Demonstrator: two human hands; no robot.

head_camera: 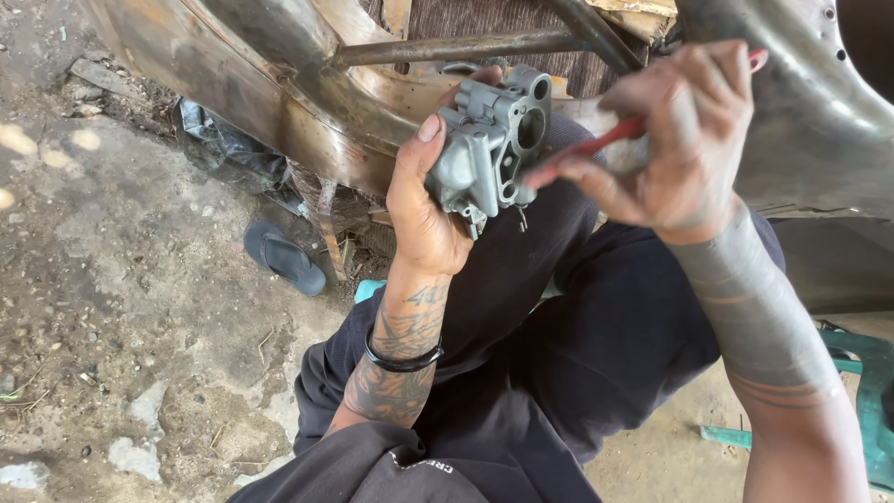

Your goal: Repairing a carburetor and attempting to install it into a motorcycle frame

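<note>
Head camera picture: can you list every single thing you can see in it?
Grey cast-metal engine part: one, grey, held up in the left hand.
Red-handled slim tool: one, red, in the right hand, tip at the part.
Curved rusty sheet-metal body: one, brown-silver, above the knees.
Dark rubber sandal: one, dark blue-grey, on the dirt ground.
Teal low seat: one, teal, right edge.
Black trousers: one pair, black, on the person's legs.
Black wristband: one, black, on the left wrist.
Left hand: one, gripping the part.
Right hand: one, gripping the tool.
</note>
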